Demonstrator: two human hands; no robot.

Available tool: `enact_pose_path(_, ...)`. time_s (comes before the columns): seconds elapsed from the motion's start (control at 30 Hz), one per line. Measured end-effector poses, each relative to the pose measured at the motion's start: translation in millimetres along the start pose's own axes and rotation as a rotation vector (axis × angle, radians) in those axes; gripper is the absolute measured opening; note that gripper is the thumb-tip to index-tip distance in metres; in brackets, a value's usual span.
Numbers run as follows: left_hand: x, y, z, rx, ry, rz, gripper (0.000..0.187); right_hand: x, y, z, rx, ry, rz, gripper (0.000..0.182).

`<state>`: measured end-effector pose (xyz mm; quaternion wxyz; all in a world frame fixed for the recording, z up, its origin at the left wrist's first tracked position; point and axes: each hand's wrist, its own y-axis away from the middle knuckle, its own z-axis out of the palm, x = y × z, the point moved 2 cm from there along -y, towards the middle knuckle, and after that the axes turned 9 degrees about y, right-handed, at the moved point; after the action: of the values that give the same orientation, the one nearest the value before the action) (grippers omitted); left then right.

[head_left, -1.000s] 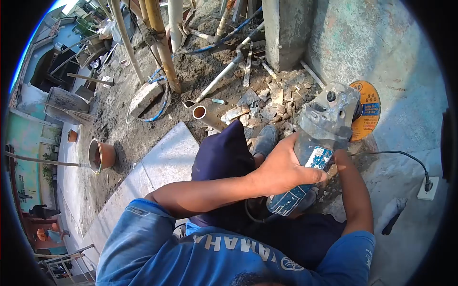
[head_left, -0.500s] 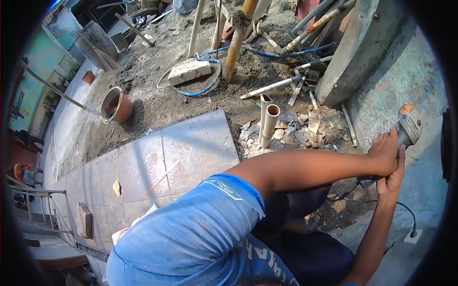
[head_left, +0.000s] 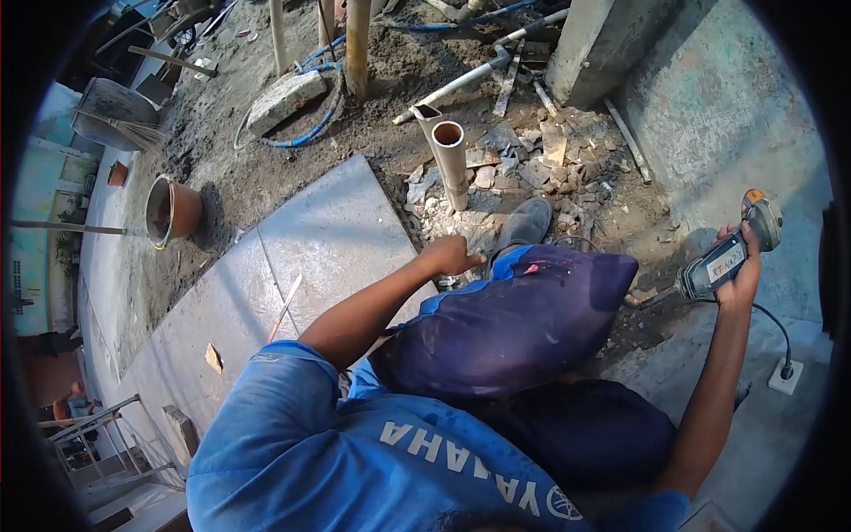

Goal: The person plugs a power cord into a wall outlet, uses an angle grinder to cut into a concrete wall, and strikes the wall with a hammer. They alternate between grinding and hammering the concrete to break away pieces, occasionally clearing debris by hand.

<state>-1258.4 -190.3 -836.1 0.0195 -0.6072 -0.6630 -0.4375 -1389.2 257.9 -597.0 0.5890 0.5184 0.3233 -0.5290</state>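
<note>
Grasping the angle grinder (head_left: pixel 709 273) by its body, the right hand (head_left: pixel 745 278) is well to the right of the upright pipe (head_left: pixel 452 173); the tool's long axis slants, its head end farthest from that pipe. The left hand (head_left: pixel 450 255), just on the pipe's near side, has no tool, fingers curled; whether they pinch the trouser leg (head_left: pixel 532 328) cannot be told.

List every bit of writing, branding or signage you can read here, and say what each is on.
"YAMAHA": upside down in this view, on the blue shirt, beside a round emblem.
"RT NAPIS", or close to it, the last letters unclear: on the pale label of the grinder.
Disc: any print is too small to read.
No numbers are readable.
</note>
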Motion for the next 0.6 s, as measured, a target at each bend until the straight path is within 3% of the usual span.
enact_pose_path(0.03,-26,7,31,-0.112,0.016,-0.101,0.063,-5,0,0,0.044,0.002,-0.011,0.029)
enact_pose_path(0.07,-77,-2,83,-0.113,0.146,0.032,0.068,-8,0,0,0.084,0.008,-0.019,0.031)
enact_pose_path(0.1,-89,6,100,-0.252,0.27,0.007,0.068,-9,-3,-5,0.068,-0.008,-0.013,0.027)
enact_pose_path(0.23,-60,26,108,-0.274,0.276,-0.154,0.067,-13,11,12,0.01,0.022,-0.011,0.026)
enact_pose_path(0.47,-36,29,87,-0.179,0.288,-0.237,0.066,-1,3,4,0.054,0.026,0.016,0.03)
enact_pose_path(0.57,-18,43,57,0.175,0.391,-0.171,0.058,2,-6,-3,0.091,0.033,0.008,0.025)
enact_pose_path(0.6,-49,12,83,0.195,0.413,-0.106,0.057,3,-11,-14,-0.119,0.052,0.105,0.024)
